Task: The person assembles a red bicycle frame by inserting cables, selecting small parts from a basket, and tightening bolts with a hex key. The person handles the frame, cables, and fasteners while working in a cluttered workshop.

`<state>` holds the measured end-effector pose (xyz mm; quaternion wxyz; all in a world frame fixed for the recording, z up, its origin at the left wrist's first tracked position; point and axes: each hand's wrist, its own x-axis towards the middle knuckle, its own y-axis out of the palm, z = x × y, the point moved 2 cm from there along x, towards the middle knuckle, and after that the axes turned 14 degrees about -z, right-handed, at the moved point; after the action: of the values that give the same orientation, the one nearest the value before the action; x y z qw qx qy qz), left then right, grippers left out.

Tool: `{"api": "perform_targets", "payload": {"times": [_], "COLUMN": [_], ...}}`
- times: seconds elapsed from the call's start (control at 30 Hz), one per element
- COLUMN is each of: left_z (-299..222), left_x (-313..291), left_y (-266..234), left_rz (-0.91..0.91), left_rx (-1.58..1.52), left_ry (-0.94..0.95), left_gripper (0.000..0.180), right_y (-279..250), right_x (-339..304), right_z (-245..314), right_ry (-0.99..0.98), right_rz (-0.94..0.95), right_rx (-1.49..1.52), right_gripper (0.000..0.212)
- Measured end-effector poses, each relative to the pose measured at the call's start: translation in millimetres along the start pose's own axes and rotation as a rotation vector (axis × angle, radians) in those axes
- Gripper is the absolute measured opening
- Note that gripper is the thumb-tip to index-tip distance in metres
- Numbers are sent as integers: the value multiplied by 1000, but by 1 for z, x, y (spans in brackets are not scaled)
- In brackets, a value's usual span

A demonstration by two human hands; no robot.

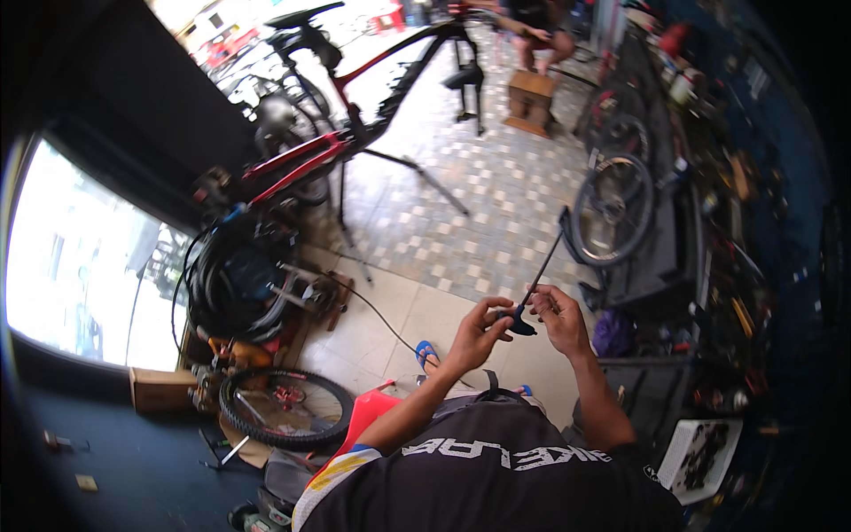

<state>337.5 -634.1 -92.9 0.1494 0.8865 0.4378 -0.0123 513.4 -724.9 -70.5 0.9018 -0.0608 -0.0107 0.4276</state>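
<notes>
Both hands are raised in front of my chest around a dark T-shaped handle (523, 326) with a long thin rod (547, 264) slanting up and to the right. My left hand (480, 337) pinches the handle's left end between thumb and fingers. Curled fingers of my right hand (560, 321) close on the rod just above the handle. Small details between the fingertips are too blurred to make out, as is the rod's far end, which overlaps a dark shape beside a wheel.
A red and black bike frame (301, 167) stands clamped at upper left. A tyred wheel (285, 406) lies at lower left, near coiled black hoses (232, 284). Another wheel (613, 209) leans right, below a wooden stool (530, 99). A person sits at the top. A white tray (700, 457) holds dark parts.
</notes>
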Motion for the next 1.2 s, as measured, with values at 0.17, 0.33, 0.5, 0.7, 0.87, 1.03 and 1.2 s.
{"api": "perform_targets", "payload": {"times": [0.17,0.33,0.5,0.7,0.87,1.03,1.2], "left_z": [-25,-62,-71,-104,-121,-123,-123], "left_x": [-24,-33,-24,31,90,158,218], "left_y": [-124,-255,-403,-495,-571,-635,-690], "left_rz": [-325,-443,-723,-648,-665,-700,-759], "left_rx": [293,163,200,-408,-531,-585,-500], "left_ry": [208,184,123,97,70,-91,-212], "left_gripper": [39,37,31,44,38,24,20], "right_y": [171,342,465,565,629,667,691], "right_x": [33,45,57,81,105,149,165], "right_z": [-13,0,28,21,6,-12,-53], "right_ry": [42,12,-5,107,213,-117,19], "right_rz": [237,411,585,751,799,850,712], "right_rx": [87,88,50,54,65,-100,-174], "right_gripper": [24,22,24,21,19,65,62]}}
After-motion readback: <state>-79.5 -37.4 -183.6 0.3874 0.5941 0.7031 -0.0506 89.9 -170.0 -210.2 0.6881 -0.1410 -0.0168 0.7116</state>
